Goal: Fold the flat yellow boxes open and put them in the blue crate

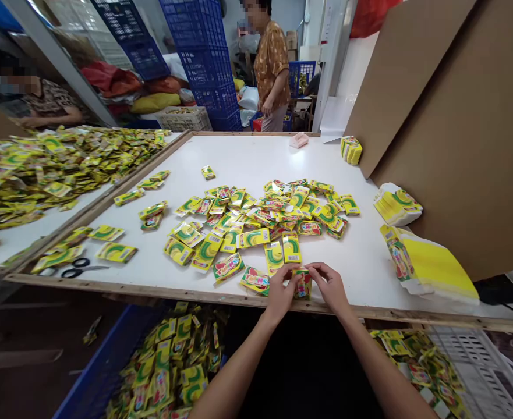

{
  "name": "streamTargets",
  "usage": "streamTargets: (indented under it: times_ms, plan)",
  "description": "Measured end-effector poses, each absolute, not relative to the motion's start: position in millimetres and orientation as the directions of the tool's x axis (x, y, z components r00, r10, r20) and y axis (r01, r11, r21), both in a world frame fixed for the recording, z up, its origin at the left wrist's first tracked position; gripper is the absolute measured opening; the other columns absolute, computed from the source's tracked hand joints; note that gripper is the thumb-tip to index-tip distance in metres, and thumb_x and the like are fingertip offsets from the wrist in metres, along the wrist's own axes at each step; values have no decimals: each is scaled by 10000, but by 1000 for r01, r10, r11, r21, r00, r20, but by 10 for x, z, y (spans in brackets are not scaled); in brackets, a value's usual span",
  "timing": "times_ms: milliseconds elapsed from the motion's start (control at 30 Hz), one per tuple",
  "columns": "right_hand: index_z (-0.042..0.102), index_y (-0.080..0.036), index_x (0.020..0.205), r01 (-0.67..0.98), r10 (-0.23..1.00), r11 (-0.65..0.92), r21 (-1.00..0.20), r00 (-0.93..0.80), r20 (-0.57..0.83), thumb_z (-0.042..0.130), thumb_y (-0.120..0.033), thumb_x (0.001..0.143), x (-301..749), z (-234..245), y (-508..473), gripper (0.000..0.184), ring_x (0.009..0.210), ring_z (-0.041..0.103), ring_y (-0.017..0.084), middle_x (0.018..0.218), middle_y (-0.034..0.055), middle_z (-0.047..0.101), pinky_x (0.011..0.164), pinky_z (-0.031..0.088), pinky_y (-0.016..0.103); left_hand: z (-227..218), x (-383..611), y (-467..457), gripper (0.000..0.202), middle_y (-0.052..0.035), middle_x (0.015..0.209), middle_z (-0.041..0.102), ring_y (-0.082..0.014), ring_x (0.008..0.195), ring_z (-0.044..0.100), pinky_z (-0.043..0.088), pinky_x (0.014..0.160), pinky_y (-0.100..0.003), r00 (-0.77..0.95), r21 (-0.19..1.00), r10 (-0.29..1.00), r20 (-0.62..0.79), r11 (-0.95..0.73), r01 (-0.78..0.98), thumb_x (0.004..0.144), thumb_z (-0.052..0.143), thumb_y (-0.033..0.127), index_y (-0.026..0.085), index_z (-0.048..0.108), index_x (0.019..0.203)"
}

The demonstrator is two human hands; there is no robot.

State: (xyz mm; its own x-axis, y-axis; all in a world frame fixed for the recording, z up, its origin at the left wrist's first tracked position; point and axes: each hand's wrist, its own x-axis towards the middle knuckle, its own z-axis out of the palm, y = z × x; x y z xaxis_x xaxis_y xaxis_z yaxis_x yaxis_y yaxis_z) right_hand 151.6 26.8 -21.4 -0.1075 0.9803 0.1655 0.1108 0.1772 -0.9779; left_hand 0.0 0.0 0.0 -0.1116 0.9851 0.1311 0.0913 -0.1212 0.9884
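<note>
At the table's front edge my left hand (281, 291) and my right hand (328, 285) pinch the two upper corners of one small yellow-and-red printed packet (302, 285). It stands between them with its colourful face towards me. Right behind it lies a loose heap of similar small flat packets (256, 221), some showing a green banana print and barcodes, others bright lettering. Two packets with lettering (255, 279) rest just left of my left hand. Whether the packet's top is open or closed I cannot make out.
Black-handled scissors (81, 267) lie at the front left. Stacked flat yellow cartons (431, 265) stand at the right beside cardboard (457, 145). A blue crate (103, 361) and a grey crate (478, 361) of packets sit below. One person (273, 70) stands behind; another (50, 99) sits left.
</note>
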Motion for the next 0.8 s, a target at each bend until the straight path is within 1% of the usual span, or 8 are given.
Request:
streamTargets:
  times_ms: [100, 200, 300, 400, 533, 667, 733, 800]
  plan:
    - [644, -203, 1022, 122, 980, 194, -973, -60, 188, 523, -405, 899, 1459, -170, 200, 266, 843, 637, 199, 968, 66, 707, 769, 501, 339, 162, -358, -326, 205, -68, 1003, 668, -208, 958, 601, 461, 876, -332, -249, 950, 935, 254, -192, 248, 877, 547, 322, 203, 670, 991]
    - [668, -214, 959, 270, 945, 321, -908, -153, 289, 512, -362, 915, 1250, -113, 177, 219, 909, 611, 215, 969, 67, 700, 788, 475, 343, 322, -984, -746, 179, -57, 961, 649, -209, 932, 597, 463, 866, -343, -348, 842, 860, 373, -157, 516, 891, 521, 303, 205, 649, 969]
    - [678, -213, 968, 450, 874, 461, -765, -377, 306, 516, -300, 920, 865, -62, 228, 189, 1003, 580, 235, 1002, 71, 701, 897, 423, 381, 393, -1511, -1066, 230, -85, 1040, 632, -258, 1009, 575, 428, 934, -414, -343, 599, 830, 440, 14, 801, 857, 558, 331, 192, 645, 1018]
    - [613, -189, 1167, 621, 836, 514, -592, -517, 183, 564, -274, 892, 441, -34, 284, 292, 1110, 532, 268, 1118, 105, 676, 980, 344, 431, 304, -1611, -1168, 295, -116, 1075, 617, -284, 1044, 553, 421, 938, -455, -319, 446, 823, 469, 91, 891, 858, 548, 358, 174, 613, 1079]
    - [533, -124, 1276, 659, 817, 531, -533, -565, 117, 611, -264, 855, 140, -23, 261, 450, 1114, 523, 313, 1105, 160, 666, 1005, 279, 484, 12, -1243, -1008, 290, -134, 1116, 616, -304, 1072, 544, 418, 946, -513, -298, 425, 892, 339, 137, 895, 855, 551, 344, 182, 619, 1085]
    - [626, -173, 1103, 638, 790, 562, -525, -603, 112, 615, -262, 844, 234, 15, 242, 275, 1072, 527, 295, 1080, 117, 654, 928, 339, 432, -180, -930, -769, 323, -159, 1224, 583, -343, 1220, 474, 209, 1077, -656, -298, 479, 922, 246, 152, 864, 857, 534, 283, 170, 592, 1155]
    - [646, -195, 985, 618, 783, 567, -544, -609, 124, 598, -248, 846, 367, 23, 272, 157, 1018, 540, 267, 1011, 81, 658, 886, 363, 403, -185, -853, -681, 328, -155, 1272, 548, -326, 1267, 442, 190, 1102, -638, -295, 577, 924, 245, 106, 810, 874, 510, 267, 183, 580, 1184]
    - [637, -200, 906, 550, 816, 512, -660, -552, 174, 584, -247, 841, 520, -1, 318, 96, 961, 550, 246, 941, 59, 655, 862, 379, 388, -150, -781, -598, 336, -145, 1330, 492, -311, 1310, 397, 238, 1109, -591, -304, 680, 911, 279, 36, 732, 880, 512, 271, 211, 572, 1205]
